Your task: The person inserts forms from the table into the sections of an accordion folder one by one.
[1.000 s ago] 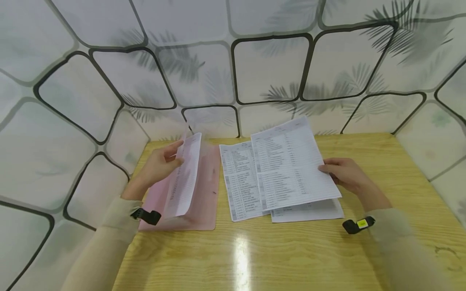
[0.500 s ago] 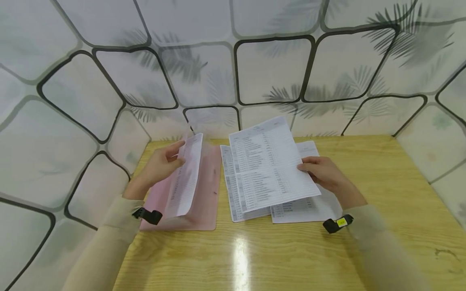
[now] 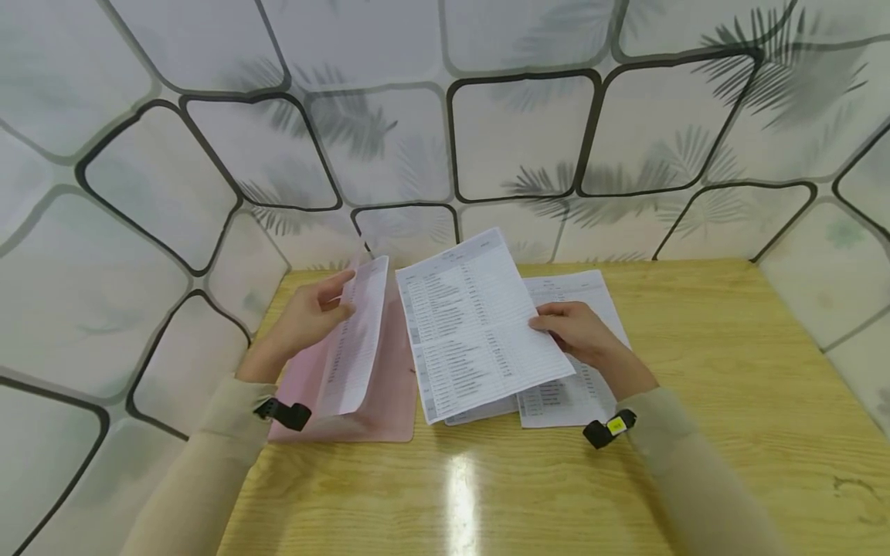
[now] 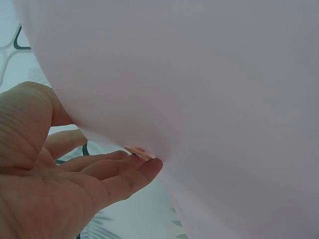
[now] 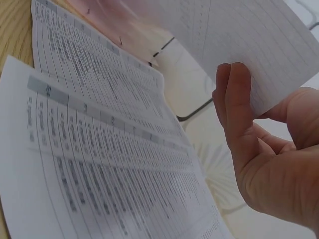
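A printed sheet (image 3: 480, 324) is being pinched at its right edge by the right hand (image 3: 580, 332), thumb on top and fingers beneath, so this grip is grasping the page; the sheet is being held tilted above the worktop (image 3: 730, 432), over the middle of the spread. It is white, covered in fine rows of small print, with a grey band across its head. Beneath and to the right, two more printed pages (image 3: 577, 386) are lying flat on the wood. A second sheet (image 3: 354, 340) is being held upright by the left hand (image 3: 306, 320), fingers curled round its edge, above an open pink folder (image 3: 389, 386) lying at the left of the worktop. In the left wrist view, only the pale underside of that sheet (image 4: 209, 99) is being shown, with the fingers (image 4: 124, 169) touching its lower edge; the print cannot be read there. In the right wrist view, the flat pages (image 5: 89, 164) are being seen close up, their columns plain, and the fingertips (image 5: 234, 99) are pressing against the back of the lifted page.
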Demonstrator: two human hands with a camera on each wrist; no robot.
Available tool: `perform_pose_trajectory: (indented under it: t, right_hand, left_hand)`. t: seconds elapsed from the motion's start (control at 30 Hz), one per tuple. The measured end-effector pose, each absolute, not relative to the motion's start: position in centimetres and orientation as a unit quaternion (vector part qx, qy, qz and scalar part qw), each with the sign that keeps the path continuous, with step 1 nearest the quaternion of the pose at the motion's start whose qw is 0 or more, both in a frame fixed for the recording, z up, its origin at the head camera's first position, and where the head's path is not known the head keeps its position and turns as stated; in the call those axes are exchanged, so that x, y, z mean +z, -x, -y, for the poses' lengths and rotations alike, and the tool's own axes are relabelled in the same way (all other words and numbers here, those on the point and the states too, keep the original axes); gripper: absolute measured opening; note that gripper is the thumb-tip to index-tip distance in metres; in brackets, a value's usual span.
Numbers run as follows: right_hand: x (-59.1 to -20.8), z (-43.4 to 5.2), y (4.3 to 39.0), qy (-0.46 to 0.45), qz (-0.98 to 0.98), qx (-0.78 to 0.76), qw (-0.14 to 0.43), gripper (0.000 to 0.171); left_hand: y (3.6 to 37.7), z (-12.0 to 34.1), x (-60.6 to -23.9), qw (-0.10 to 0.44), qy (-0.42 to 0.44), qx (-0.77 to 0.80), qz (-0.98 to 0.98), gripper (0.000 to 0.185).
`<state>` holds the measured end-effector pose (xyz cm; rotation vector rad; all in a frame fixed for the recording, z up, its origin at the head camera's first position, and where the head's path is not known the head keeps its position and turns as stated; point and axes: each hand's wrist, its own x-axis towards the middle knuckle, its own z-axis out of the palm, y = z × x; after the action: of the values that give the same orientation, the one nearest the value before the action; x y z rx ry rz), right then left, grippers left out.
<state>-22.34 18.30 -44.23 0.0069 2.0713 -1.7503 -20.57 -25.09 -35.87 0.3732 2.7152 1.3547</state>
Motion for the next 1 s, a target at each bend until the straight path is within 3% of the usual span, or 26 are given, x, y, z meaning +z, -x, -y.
perform_pose_trajectory:
  t: [1.0]
  right_hand:
    - [-43.3, -12.4, 23.0, -0.026, -0.716, -0.665, 0.210, 0.050]
  left_hand:
    - [20.7, 24.8, -36.1, 0.043, -0.116, 0.444, -0.887, 0.062]
